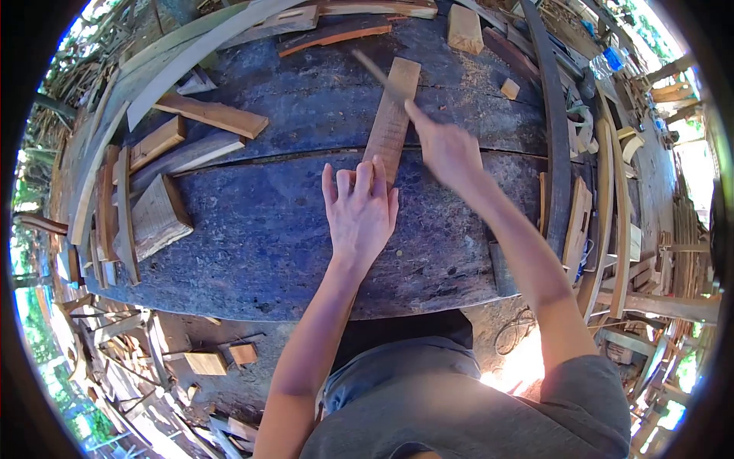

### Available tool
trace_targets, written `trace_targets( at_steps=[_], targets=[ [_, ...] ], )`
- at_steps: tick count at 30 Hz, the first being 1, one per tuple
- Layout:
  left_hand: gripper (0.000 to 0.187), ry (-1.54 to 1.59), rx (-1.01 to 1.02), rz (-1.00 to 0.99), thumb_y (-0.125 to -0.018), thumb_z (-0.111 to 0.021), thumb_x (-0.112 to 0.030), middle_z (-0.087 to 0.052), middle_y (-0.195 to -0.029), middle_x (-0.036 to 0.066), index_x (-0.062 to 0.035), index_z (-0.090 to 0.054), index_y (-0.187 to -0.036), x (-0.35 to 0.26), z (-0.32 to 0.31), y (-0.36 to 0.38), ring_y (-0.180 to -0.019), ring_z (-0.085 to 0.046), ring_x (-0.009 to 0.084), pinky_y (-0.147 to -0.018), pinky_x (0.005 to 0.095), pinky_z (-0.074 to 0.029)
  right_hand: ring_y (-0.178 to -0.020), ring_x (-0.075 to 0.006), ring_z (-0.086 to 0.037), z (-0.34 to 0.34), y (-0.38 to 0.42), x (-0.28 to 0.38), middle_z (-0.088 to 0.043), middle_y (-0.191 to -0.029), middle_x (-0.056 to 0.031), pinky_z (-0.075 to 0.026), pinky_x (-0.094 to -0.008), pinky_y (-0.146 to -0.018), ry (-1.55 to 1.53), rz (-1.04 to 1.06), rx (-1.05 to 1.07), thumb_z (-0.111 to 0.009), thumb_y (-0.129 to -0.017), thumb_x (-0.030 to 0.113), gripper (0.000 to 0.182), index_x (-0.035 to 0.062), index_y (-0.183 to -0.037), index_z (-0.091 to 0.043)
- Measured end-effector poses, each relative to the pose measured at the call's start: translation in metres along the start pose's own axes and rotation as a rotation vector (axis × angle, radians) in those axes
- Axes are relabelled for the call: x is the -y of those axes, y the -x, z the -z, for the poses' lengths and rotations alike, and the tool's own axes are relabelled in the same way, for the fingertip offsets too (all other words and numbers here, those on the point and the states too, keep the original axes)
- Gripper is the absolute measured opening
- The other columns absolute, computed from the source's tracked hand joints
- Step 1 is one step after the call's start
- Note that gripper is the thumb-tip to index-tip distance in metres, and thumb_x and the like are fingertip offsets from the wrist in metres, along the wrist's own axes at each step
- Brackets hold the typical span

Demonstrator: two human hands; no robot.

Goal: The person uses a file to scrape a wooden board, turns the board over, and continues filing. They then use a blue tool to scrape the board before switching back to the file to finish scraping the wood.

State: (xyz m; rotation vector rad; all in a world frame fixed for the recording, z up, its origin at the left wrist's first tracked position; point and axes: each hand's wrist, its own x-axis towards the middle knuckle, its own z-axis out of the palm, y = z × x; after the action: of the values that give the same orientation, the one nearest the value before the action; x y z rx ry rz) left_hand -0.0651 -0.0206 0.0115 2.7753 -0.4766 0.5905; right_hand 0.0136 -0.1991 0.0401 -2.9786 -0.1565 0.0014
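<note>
A flat wooden board (388, 128) lies lengthwise on the dark workbench (252, 222), its far end pointing away from me. My left hand (359, 203) rests on the near end of the board, with its fingertips spread over the wood. Over the right side of the board, my right hand (446, 149) is closed round one end of a thin, blurred stick-like tool (371, 67). The tool slants across the board toward the upper left. What kind of tool it is cannot be made out.
Wood pieces (214, 115) and a wedge-shaped block (157, 214) lie at the left. A block (465, 29) and a small cube (510, 89) sit at the back right. Long curved strips (552, 122) line the right edge, near a plastic bottle (608, 63).
</note>
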Motion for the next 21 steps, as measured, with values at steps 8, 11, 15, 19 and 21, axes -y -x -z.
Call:
trace_targets(
  at_steps=[8, 11, 15, 19, 21],
  targets=[
    [0.052, -0.002, 0.033, -0.026, -0.089, -0.068, -0.029, -0.053, -0.115, 0.009, -0.0015, -0.061, -0.132, 0.000, -0.001, 0.001, -0.103, -0.051, 0.0276, -0.113, 0.0525, -0.033, -0.067, -0.0390, -0.071, -0.005, -0.006, -0.023, -0.071, -0.076, -0.0198, -0.058, -0.0523, -0.063, 0.082, 0.035, -0.088, -0.050, -0.098, 0.018, 0.057, 0.0318, -0.153, -0.041],
    [0.052, -0.042, 0.007, -0.029, -0.089, -0.068, -0.028, -0.053, -0.115, 0.009, -0.0018, -0.061, -0.132, 0.000, -0.001, 0.000, -0.104, -0.051, 0.0277, -0.113, 0.0527, -0.033, -0.069, -0.0383, -0.072, -0.002, -0.041, -0.016, -0.072, -0.078, -0.0182, -0.059, -0.0505, -0.064, 0.062, -0.027, -0.083, -0.049, -0.098, 0.018, 0.056, 0.0300, -0.152, -0.043],
    [0.052, -0.016, 0.006, -0.001, -0.088, -0.068, -0.029, -0.054, -0.114, 0.009, -0.0018, -0.061, -0.132, -0.002, 0.000, -0.001, -0.103, -0.051, 0.0282, -0.112, 0.0527, -0.034, -0.071, -0.0365, -0.073, -0.001, -0.011, -0.003, -0.073, -0.079, -0.0163, -0.059, -0.0486, -0.065, 0.059, -0.027, -0.069, -0.049, -0.097, 0.017, 0.057, 0.0285, -0.152, -0.044],
    [0.052, 0.004, 0.013, -0.008, -0.088, -0.069, -0.030, -0.053, -0.115, 0.009, -0.0017, -0.061, -0.131, -0.001, -0.003, 0.000, -0.103, -0.051, 0.0287, -0.111, 0.0522, -0.035, -0.071, -0.0365, -0.073, 0.004, 0.060, 0.011, -0.073, -0.079, -0.0158, -0.059, -0.0493, -0.065, 0.006, 0.077, 0.093, -0.050, -0.096, 0.016, 0.057, 0.0281, -0.152, -0.044],
    [0.052, -0.013, 0.030, -0.017, -0.088, -0.068, -0.030, -0.053, -0.115, 0.009, -0.0017, -0.061, -0.131, 0.000, -0.002, -0.001, -0.103, -0.051, 0.0286, -0.111, 0.0519, -0.035, -0.069, -0.0391, -0.071, 0.011, 0.059, 0.006, -0.071, -0.075, -0.0190, -0.058, -0.0518, -0.064, 0.062, 0.112, 0.110, -0.051, -0.097, 0.017, 0.058, 0.0294, -0.153, -0.042]
  ],
)
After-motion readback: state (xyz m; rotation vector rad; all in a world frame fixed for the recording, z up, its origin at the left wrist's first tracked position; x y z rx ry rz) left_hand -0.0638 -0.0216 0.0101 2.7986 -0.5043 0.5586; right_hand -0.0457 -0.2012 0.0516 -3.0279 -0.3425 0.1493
